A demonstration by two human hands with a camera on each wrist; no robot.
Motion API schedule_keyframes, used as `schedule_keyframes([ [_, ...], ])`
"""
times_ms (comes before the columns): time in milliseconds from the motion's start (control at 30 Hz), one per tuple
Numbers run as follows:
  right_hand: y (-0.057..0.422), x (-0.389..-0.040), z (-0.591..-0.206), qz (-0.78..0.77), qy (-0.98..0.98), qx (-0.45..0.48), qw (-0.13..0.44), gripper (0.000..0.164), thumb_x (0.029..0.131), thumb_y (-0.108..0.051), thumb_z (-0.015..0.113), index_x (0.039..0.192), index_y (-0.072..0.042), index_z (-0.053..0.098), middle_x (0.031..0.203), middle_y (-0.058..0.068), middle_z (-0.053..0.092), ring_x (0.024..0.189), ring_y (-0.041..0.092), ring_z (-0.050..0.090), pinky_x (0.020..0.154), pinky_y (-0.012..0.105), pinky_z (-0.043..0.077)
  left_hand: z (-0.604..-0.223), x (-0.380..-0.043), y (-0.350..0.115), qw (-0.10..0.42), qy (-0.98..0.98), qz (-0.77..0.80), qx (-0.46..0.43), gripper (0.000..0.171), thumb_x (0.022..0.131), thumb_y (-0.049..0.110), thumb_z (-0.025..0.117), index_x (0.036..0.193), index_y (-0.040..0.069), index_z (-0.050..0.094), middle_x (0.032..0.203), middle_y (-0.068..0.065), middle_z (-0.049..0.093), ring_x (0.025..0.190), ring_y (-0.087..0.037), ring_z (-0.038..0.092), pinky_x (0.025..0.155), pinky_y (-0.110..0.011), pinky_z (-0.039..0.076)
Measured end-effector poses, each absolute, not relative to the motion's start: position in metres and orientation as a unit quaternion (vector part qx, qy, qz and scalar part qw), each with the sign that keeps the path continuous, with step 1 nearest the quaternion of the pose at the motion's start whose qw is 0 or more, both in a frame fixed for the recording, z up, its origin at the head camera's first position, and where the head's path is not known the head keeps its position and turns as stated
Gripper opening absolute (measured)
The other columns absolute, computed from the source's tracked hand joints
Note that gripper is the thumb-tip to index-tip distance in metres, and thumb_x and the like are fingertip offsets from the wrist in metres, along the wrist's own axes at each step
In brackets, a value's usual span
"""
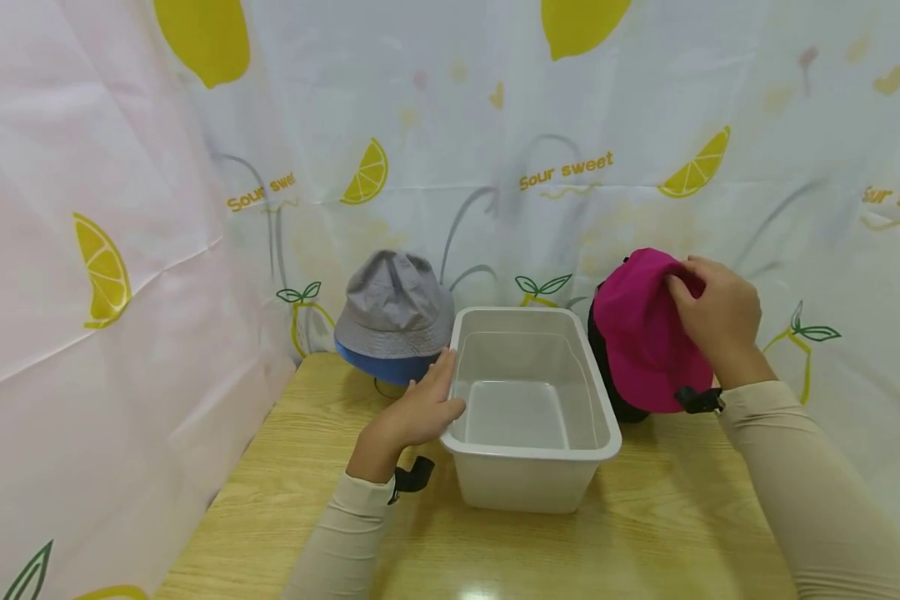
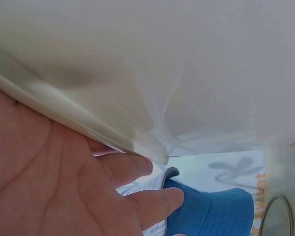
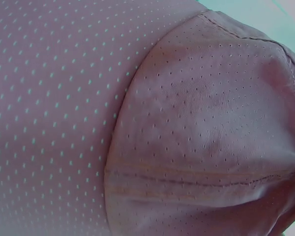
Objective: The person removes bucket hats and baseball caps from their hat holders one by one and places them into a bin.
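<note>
My right hand (image 1: 720, 312) pinches the crown of a magenta baseball cap (image 1: 645, 333), the fabric gathered at the fingertips. Brim and pin-holed front panel of this cap (image 3: 201, 113) fill the right wrist view. Behind it shows a black cap (image 1: 630, 410). Against the left side of a pale grey plastic bin (image 1: 532, 482) rests my left hand (image 1: 414, 408), its fingers fairly straight along the rim. The left wrist view has the palm (image 2: 44, 172) just beneath the bin's edge (image 2: 64, 120). Nothing lies inside the bin.
Left of the bin, a grey bucket hat (image 1: 393, 304) sits over a blue bucket hat (image 1: 382, 367), with a wire loop (image 1: 386, 388) below. All stand on a wooden table (image 1: 300, 467). A lemon-print curtain (image 1: 435, 100) hangs behind and at the left.
</note>
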State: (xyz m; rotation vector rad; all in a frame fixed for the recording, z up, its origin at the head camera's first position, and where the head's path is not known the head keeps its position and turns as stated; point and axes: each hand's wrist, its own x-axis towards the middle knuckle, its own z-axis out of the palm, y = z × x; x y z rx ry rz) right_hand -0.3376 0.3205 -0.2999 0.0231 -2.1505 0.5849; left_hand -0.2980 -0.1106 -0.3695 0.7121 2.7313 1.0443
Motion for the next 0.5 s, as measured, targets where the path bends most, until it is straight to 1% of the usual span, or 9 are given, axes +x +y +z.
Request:
schedule_keyframes([
  [133,0.319,-0.334,-0.291,0.234,-0.864,0.007,0.445,0.039,0.099,-0.030,0.063,0.129,-0.007,0.073,0.132,0.018,0.070,0.120,0.044,0.065,0.094,0.065,0.049,-0.367,-0.296,-0.111,0.065,0.905,0.347,0.236,0.086,0.097,0.033,0.042,0.168,0.012,-0.003,0.175,-0.009,-0.009,0.161,-0.036,-0.004,0.123,-0.069,-0.002],
  [300,0.317,-0.329,-0.279,0.229,-0.861,0.013,0.455,0.040,0.100,-0.031,0.063,0.129,-0.007,0.073,0.131,0.018,0.070,0.119,0.044,0.066,0.092,0.066,0.050,-0.366,-0.295,-0.110,0.068,0.905,0.348,0.233,0.087,0.097,0.033,0.042,0.167,0.015,-0.004,0.175,-0.009,-0.009,0.161,-0.035,-0.003,0.123,-0.068,-0.002],
  [500,0.312,-0.323,-0.262,0.214,-0.859,0.032,0.463,0.039,0.099,-0.030,0.064,0.128,-0.005,0.073,0.127,0.021,0.072,0.115,0.045,0.067,0.089,0.065,0.051,-0.366,-0.293,-0.109,0.063,0.909,0.342,0.230,0.086,0.096,0.033,0.041,0.167,0.009,-0.002,0.175,-0.010,-0.007,0.161,-0.035,-0.003,0.124,-0.068,-0.001],
])
